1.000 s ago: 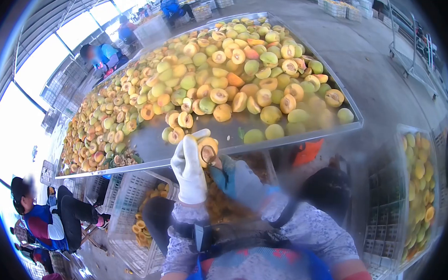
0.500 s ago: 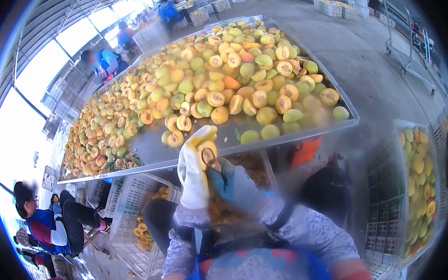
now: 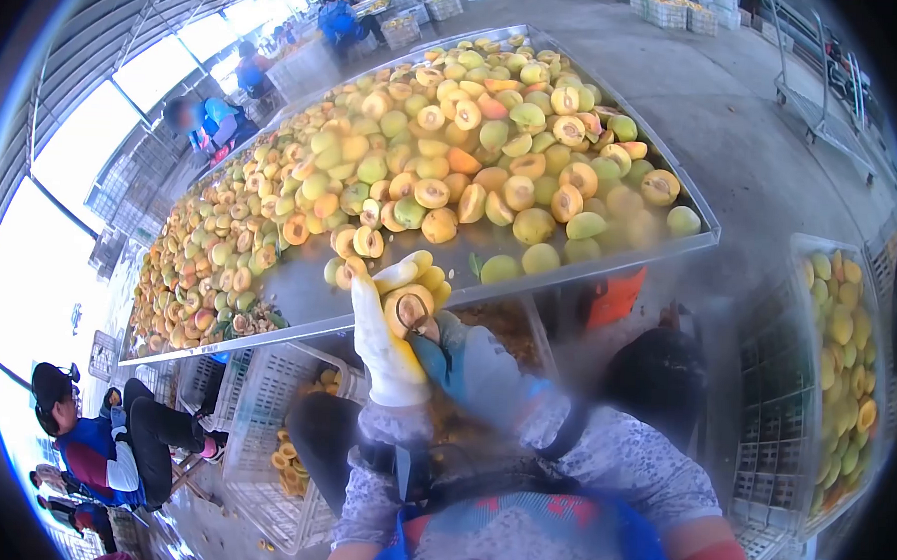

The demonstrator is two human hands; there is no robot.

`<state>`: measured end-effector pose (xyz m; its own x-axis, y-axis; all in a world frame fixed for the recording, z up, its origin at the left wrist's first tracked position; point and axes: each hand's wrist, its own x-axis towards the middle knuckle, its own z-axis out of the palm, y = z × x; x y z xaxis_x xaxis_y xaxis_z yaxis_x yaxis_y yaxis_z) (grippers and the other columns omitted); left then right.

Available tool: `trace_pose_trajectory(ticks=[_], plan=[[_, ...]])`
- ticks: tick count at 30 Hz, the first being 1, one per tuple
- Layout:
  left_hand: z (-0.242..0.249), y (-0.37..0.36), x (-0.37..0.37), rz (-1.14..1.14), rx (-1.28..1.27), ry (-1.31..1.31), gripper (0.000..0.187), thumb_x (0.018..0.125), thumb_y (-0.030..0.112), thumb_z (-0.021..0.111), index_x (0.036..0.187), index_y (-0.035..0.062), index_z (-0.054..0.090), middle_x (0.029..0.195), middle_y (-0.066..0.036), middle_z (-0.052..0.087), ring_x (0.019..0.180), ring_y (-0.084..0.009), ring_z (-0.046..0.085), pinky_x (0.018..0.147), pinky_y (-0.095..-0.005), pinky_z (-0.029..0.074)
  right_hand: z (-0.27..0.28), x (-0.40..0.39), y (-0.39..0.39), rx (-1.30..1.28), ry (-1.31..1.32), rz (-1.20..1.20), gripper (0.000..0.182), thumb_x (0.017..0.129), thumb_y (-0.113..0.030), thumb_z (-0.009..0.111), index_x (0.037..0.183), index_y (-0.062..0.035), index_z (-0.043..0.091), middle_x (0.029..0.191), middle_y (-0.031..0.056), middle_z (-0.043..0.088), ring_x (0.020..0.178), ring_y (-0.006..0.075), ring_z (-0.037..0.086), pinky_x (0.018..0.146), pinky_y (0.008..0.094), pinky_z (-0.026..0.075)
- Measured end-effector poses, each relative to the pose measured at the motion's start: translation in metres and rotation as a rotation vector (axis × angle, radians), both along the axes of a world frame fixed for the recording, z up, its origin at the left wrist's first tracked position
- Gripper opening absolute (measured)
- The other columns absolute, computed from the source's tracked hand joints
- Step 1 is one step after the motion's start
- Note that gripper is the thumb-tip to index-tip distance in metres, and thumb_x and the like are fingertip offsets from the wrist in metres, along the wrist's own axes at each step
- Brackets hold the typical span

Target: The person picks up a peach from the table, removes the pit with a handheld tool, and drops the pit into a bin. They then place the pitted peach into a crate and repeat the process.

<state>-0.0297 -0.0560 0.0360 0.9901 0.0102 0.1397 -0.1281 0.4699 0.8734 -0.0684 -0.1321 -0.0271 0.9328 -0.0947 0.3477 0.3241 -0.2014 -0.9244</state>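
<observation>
My left hand [image 3: 391,343], in a white glove with yellow fingers, is wrapped round a peach half [image 3: 408,310] whose cut face is turned toward my right hand. Inside the cut face a darker hollow or stone shows. My right hand [image 3: 465,359], in a blue-grey glove, is closed against the near right side of that half. A small dark brown tip shows at its fingers, too small to name. Both hands are just over the near edge of a metal tray table [image 3: 313,292], heaped with whole and halved yellow-green peaches [image 3: 432,193].
White plastic crates with fruit stand below left [image 3: 251,442] and at the right [image 3: 799,395]. An orange-red object [image 3: 616,297] is under the tray. A seated person [image 3: 91,435] is at the left; others work behind. A trolley [image 3: 826,126] stands back right.
The fingers of my left hand have opened out a little and shifted round the peach half, tilting it slightly. My right hand has stayed close against it.
</observation>
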Motion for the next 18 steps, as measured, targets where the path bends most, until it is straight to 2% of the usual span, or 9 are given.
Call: trace_pose_trajectory(ticks=[6,8,9,11,12,15,18], plan=[[0.001,0.027,0.007,-0.165,0.180,0.033,0.054,0.105,0.051,0.048,0.112,0.0001,0.064,0.109,-0.017,0.071,0.090,-0.0274,0.070,0.081,-0.0411,0.060,0.002,-0.005,-0.002,-0.079,0.018,0.062,0.040,0.103,-0.040,0.054,0.109,-0.0016,0.063,0.087,0.0279,0.068,0.081,0.0497,0.065,0.069,0.0553,0.052],[0.003,0.030,0.009,-0.207,0.220,0.013,0.053,0.105,0.051,0.049,0.110,0.0002,0.065,0.106,-0.017,0.071,0.087,-0.0270,0.070,0.079,-0.0401,0.059,0.011,-0.009,-0.005,-0.102,0.075,0.116,0.035,0.106,-0.031,0.053,0.113,0.0016,0.064,0.094,0.0252,0.071,0.088,0.0415,0.069,0.076,0.0470,0.053],[0.005,0.025,0.008,-0.127,0.183,-0.007,0.054,0.104,0.051,0.049,0.109,0.0001,0.065,0.103,-0.018,0.072,0.085,-0.0267,0.070,0.079,-0.0397,0.059,0.015,-0.011,-0.006,-0.114,0.102,0.141,0.033,0.107,-0.027,0.052,0.115,0.0032,0.064,0.098,0.0239,0.073,0.091,0.0374,0.072,0.080,0.0429,0.054],[0.009,0.009,0.002,0.031,0.112,-0.046,0.054,0.104,0.051,0.050,0.108,-0.0002,0.066,0.097,-0.018,0.072,0.081,-0.0262,0.070,0.078,-0.0390,0.059,0.014,-0.014,0.001,0.124,0.074,0.189,0.033,0.107,-0.026,0.052,0.116,0.0037,0.064,0.098,0.0193,0.074,0.094,0.0258,0.070,0.082,0.0390,0.053],[0.007,0.009,0.004,0.072,0.084,-0.038,0.055,0.105,0.050,0.048,0.108,-0.0016,0.066,0.088,-0.018,0.071,0.074,-0.0255,0.067,0.074,-0.0376,0.057,0.014,-0.015,0.003,0.243,0.060,0.212,0.033,0.108,-0.025,0.052,0.117,0.0040,0.065,0.098,0.0169,0.075,0.095,0.0200,0.070,0.084,0.0371,0.053],[0.001,0.032,0.014,-0.132,0.187,-0.127,0.055,0.108,0.045,0.047,0.106,-0.0051,0.069,0.082,-0.015,0.072,0.072,-0.0206,0.065,0.068,-0.0314,0.054,0.020,-0.019,0.000,0.278,0.141,0.294,0.033,0.108,-0.024,0.053,0.118,0.0051,0.066,0.099,0.0083,0.075,0.099,0.0086,0.060,0.086,0.0321,0.052],[0.003,0.039,0.015,-0.187,0.287,-0.147,0.055,0.108,0.045,0.046,0.106,-0.0054,0.069,0.080,-0.015,0.071,0.068,-0.0194,0.063,0.064,-0.0291,0.050,0.005,-0.014,0.004,0.218,0.165,0.317,0.036,0.109,-0.026,0.051,0.117,0.0056,0.066,0.096,0.0048,0.073,0.097,0.0070,0.056,0.086,0.0302,0.051]])
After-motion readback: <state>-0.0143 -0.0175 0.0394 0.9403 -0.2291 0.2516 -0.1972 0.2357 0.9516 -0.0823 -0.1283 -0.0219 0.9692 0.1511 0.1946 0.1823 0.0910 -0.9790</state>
